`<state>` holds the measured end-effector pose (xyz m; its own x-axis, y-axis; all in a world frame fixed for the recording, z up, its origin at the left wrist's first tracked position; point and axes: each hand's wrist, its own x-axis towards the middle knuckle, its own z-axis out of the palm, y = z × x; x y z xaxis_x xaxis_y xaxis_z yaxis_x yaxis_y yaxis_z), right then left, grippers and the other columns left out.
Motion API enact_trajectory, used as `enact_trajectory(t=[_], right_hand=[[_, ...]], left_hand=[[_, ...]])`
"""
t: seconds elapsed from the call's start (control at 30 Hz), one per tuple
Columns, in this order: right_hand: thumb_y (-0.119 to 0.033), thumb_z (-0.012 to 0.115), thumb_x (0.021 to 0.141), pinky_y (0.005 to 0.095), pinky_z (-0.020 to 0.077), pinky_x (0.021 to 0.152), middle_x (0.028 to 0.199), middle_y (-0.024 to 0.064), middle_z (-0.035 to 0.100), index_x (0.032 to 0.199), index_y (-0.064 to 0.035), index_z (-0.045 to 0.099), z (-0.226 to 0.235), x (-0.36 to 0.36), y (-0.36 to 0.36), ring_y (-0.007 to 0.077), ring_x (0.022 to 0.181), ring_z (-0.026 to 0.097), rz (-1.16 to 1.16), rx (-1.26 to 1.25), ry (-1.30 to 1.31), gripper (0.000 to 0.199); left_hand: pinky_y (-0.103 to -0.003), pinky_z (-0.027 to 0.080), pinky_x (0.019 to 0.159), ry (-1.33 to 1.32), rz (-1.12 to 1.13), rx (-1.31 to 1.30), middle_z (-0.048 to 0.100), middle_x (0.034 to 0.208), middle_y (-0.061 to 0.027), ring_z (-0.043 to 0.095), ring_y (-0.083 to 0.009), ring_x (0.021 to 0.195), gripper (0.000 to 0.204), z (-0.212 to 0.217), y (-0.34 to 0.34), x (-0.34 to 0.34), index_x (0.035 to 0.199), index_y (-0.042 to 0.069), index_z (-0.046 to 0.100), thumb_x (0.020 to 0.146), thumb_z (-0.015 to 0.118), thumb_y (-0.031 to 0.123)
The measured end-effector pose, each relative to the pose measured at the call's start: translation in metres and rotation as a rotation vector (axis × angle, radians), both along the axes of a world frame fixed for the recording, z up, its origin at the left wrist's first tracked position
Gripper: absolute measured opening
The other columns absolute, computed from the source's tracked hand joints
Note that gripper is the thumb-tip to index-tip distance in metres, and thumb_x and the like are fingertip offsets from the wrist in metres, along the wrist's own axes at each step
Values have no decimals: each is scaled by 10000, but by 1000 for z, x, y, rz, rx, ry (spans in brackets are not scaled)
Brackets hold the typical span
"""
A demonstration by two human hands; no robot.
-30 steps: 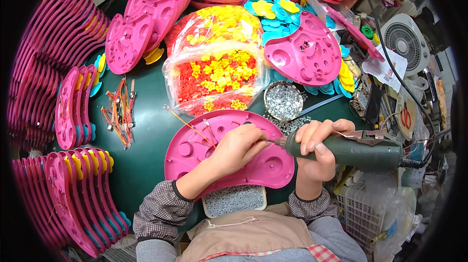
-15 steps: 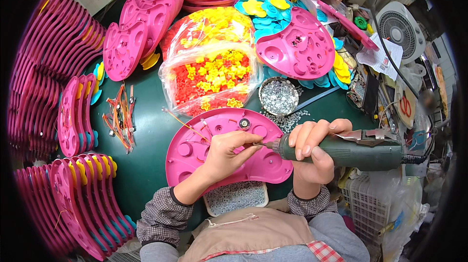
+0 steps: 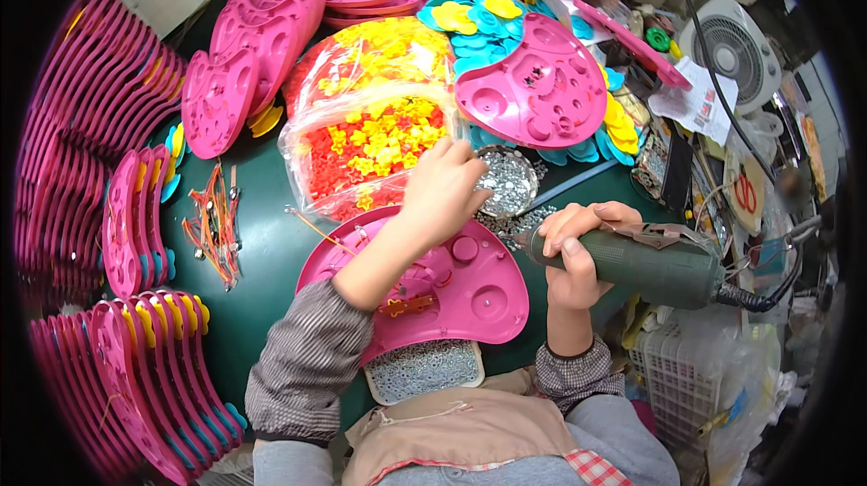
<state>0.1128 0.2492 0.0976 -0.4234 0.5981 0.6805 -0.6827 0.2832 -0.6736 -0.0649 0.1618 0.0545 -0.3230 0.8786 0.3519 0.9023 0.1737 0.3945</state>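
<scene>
A dark green electric screwdriver lies across my right hand, whose fingers wrap around its front end. Its tip points left, just past the edge of a pink curved plastic panel. My left arm crosses that panel. My left hand is beside a round bowl of small shiny metal parts, at the near right corner of a clear bag of red and yellow flower-shaped pieces. Its fingers are bent together; what they hold, if anything, is hidden. An orange strip lies in the panel, and a thin wire sticks out over its left edge.
Stacked pink panels line the left side. A wire bundle lies on the green table. A tray of small metal parts sits at the near edge. Blue and yellow flower pieces, another pink panel and a fan are beyond.
My left hand has left the screwdriver tip and moved away from me toward the bowl. The screwdriver is off the panel, its tip now at the right edge. An orange strip has come into view.
</scene>
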Motion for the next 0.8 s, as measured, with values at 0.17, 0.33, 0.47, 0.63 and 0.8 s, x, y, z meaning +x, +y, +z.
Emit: enact_trajectory(t=[0.17,0.33,0.47,0.63,0.8], right_hand=[[66,616,886,380,566,675,776,98,610,1277,-19,388,-16,-24,-13,200,660,604,167,-7,31,461],[59,600,884,370,542,652,749,93,584,1280,-11,421,-33,-42,-21,191,635,575,178,-21,-34,440],[42,597,879,371,529,642,721,95,561,1270,-6,427,-39,-52,-24,198,615,557,152,-35,-79,429],[31,596,870,367,544,666,713,100,569,1287,8,425,-43,-57,-24,205,626,578,136,-31,-103,452],[66,613,876,356,567,665,754,87,597,1303,17,458,-43,-58,-24,177,646,601,157,-82,-82,457]], left_hand=[[-452,503,959,-25,47,-218,682,983,-97,618,-316,1074,174,-29,40,-13,786,139,804,747,832,306],[-462,556,829,-400,89,-9,725,885,-137,703,-321,907,148,-37,35,-19,824,57,764,798,783,201],[-453,575,721,-628,117,114,736,830,-158,735,-328,793,180,-43,35,-19,851,22,727,826,804,183],[-417,567,693,-761,170,228,732,781,-167,725,-293,718,240,-46,35,-16,848,-2,718,857,820,214],[-390,537,704,-958,223,341,697,806,-164,673,-250,737,244,-43,21,-14,918,-24,670,980,679,211]])
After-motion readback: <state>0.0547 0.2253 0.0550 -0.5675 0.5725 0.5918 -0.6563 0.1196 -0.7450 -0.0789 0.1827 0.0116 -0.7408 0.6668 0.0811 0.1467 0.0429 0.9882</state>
